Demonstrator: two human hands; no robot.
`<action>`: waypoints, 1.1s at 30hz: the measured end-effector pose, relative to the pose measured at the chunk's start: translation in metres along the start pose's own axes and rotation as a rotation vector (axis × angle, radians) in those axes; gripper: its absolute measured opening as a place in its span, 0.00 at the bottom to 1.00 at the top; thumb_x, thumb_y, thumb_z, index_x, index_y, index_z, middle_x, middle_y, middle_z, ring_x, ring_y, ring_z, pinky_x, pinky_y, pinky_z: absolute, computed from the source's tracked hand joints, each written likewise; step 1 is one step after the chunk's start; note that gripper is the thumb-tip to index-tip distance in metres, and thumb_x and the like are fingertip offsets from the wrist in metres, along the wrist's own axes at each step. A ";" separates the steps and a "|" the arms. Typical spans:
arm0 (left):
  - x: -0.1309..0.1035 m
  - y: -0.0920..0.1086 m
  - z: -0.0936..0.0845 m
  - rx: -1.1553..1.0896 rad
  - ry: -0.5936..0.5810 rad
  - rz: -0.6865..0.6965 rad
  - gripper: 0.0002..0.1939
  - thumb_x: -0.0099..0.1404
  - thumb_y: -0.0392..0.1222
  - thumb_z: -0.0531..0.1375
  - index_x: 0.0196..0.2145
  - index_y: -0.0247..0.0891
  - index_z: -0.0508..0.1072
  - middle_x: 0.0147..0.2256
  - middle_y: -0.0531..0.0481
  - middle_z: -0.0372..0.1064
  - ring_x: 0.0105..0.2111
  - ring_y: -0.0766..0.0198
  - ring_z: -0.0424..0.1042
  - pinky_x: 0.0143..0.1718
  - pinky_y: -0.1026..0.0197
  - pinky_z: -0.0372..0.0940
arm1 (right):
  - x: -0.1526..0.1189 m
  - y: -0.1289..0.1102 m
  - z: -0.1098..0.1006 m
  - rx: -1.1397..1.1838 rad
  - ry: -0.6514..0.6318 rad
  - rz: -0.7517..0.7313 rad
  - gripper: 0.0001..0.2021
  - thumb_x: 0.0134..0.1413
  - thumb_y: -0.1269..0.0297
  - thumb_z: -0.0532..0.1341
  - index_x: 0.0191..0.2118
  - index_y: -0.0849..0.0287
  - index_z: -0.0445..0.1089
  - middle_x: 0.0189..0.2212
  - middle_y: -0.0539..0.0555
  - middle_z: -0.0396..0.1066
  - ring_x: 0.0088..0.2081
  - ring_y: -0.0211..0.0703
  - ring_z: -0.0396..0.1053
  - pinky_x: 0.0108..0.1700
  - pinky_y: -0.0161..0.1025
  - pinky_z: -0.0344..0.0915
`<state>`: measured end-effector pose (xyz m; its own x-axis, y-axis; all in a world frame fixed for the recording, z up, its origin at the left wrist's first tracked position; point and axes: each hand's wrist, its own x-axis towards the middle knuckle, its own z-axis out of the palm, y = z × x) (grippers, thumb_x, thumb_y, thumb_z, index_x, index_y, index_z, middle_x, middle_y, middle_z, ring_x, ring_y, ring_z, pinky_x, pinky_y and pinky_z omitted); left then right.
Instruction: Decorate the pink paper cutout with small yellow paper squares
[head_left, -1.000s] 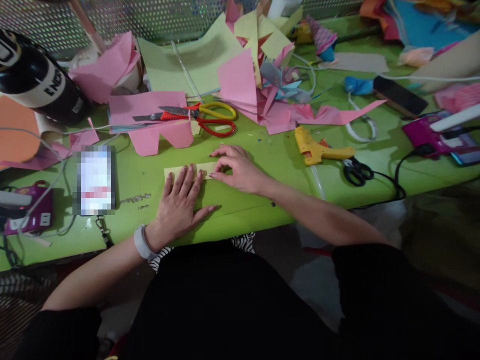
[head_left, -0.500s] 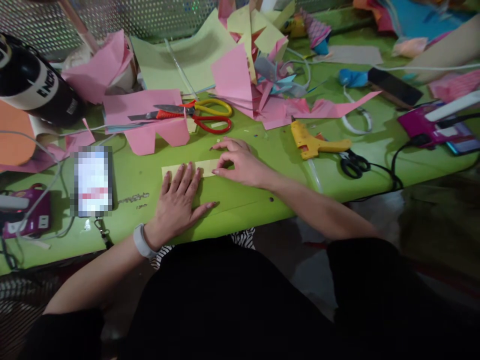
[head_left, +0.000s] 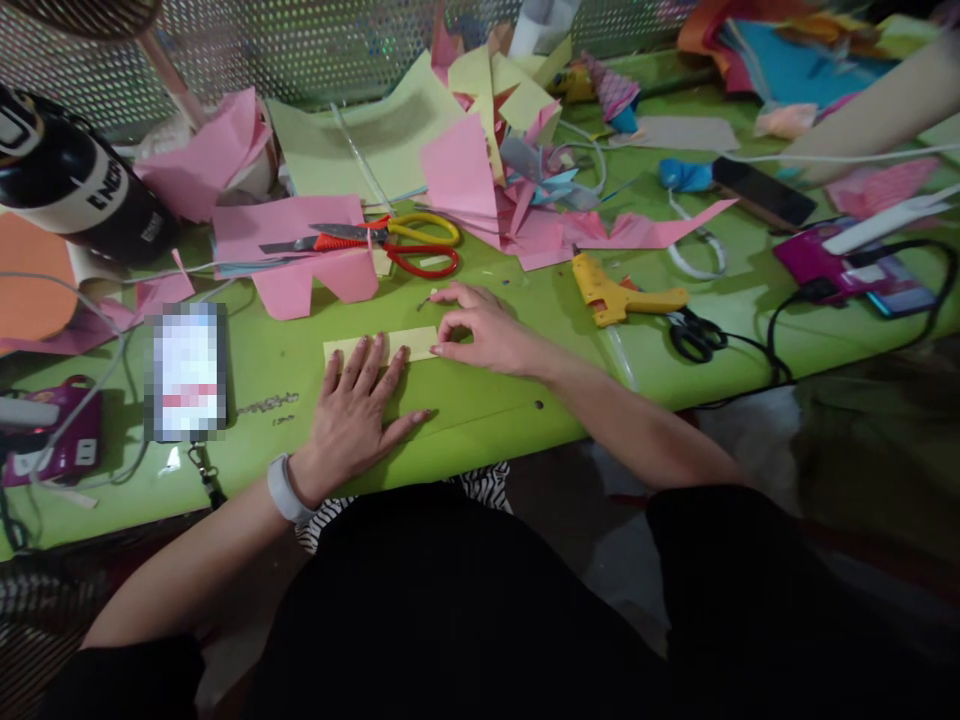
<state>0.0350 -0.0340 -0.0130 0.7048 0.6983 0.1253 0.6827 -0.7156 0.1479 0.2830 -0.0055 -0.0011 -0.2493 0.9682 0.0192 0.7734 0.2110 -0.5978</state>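
Note:
A narrow pale-yellow paper strip (head_left: pixel 417 344) lies flat on the green table. My left hand (head_left: pixel 358 408) rests palm down across its left part, fingers spread over the paper and thumb out to the right. At the strip's right end is my right hand (head_left: pixel 487 335). Its thumb and index finger curve into a ring and meet at the paper's edge, while the other fingers stretch out past it. Behind my hands, scissors (head_left: pixel 424 258) with a red and a yellow handle lie on cut pink paper (head_left: pixel 289 225).
A yellow glue gun (head_left: pixel 626 290) and black-handled scissors (head_left: pixel 697 335) lie to the right. On the left are a phone (head_left: pixel 187 370), a black bottle (head_left: pixel 75 180) and a purple power strip (head_left: pixel 56 430). Paper scraps (head_left: pixel 461 165) are heaped at the back. Cords cross both sides.
My right hand has shifted slightly to the right at the strip's end, baring a bit more paper between my hands. My left hand stays flat. The camera view has turned a little.

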 end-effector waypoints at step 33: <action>-0.021 -0.022 -0.010 -0.017 -0.021 0.018 0.49 0.68 0.72 0.42 0.72 0.33 0.41 0.71 0.33 0.43 0.71 0.47 0.43 0.69 0.43 0.39 | -0.057 -0.040 0.037 -0.288 -0.096 -0.197 0.44 0.61 0.32 0.42 0.72 0.60 0.44 0.71 0.63 0.45 0.72 0.54 0.46 0.72 0.62 0.30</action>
<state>0.0036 -0.0329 -0.0094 0.7211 0.6844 0.1078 0.6664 -0.7278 0.1620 0.2452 -0.0743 -0.0080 -0.4528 0.8912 0.0280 0.8343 0.4345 -0.3394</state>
